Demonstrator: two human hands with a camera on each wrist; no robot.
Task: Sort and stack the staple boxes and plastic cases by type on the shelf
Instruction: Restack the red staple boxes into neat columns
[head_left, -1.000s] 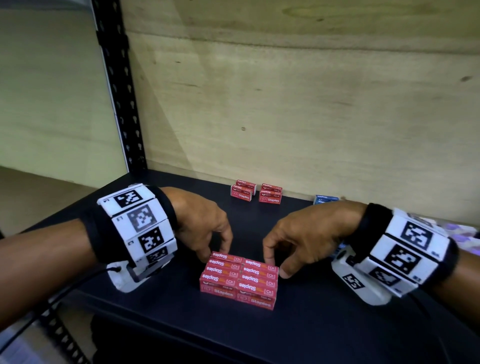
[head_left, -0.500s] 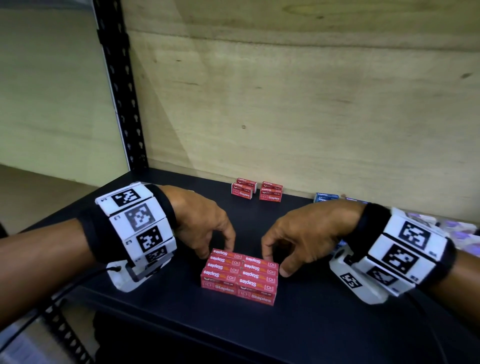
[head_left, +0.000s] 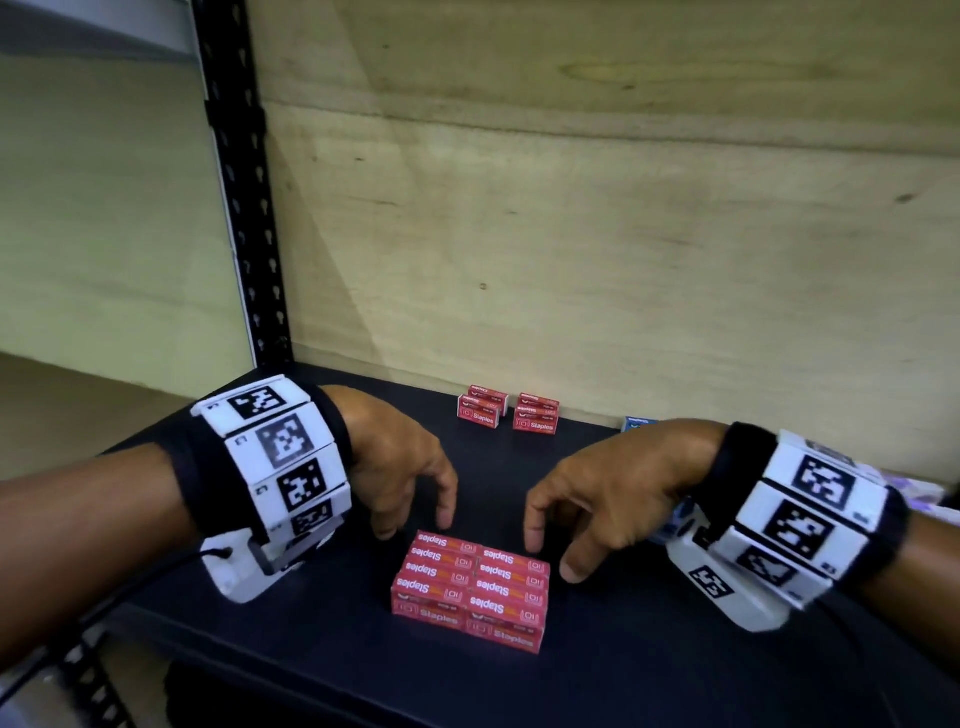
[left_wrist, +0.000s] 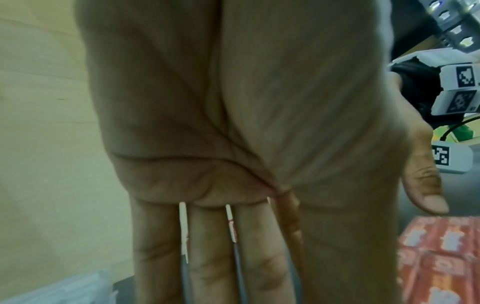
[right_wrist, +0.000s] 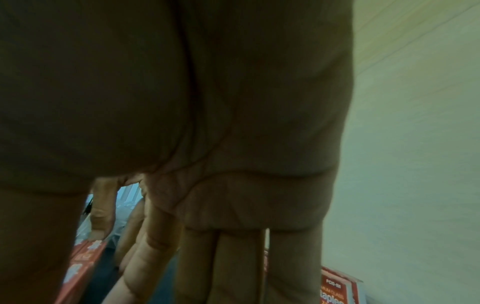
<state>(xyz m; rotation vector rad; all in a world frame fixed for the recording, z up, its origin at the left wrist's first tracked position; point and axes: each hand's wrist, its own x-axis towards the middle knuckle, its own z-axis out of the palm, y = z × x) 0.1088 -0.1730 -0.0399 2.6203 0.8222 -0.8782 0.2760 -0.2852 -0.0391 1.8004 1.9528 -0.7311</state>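
A flat block of red staple boxes (head_left: 467, 592) lies on the black shelf (head_left: 675, 675), near its front edge. My left hand (head_left: 410, 483) hangs over the block's far left corner, with relaxed fingers (left_wrist: 207, 257) pointing down and the thumb spread above the red boxes (left_wrist: 441, 257). My right hand (head_left: 597, 499) hovers at the far right corner. Its index fingertip (head_left: 535, 543) is at the block's back edge and its thumb is just off the right side. Neither hand grips anything. Two short stacks of red staple boxes (head_left: 480, 410) (head_left: 537, 418) stand at the back.
A blue box (head_left: 639, 423) peeks out behind my right hand. Pale plastic cases (head_left: 914, 493) lie at the far right. A wooden panel (head_left: 571, 234) closes the back, and a black perforated post (head_left: 234, 182) stands at the left. A clear case (left_wrist: 64, 288) shows at lower left.
Both hands stay at the block's far corners, and the block has not moved on the shelf. The head view has tilted up slightly.
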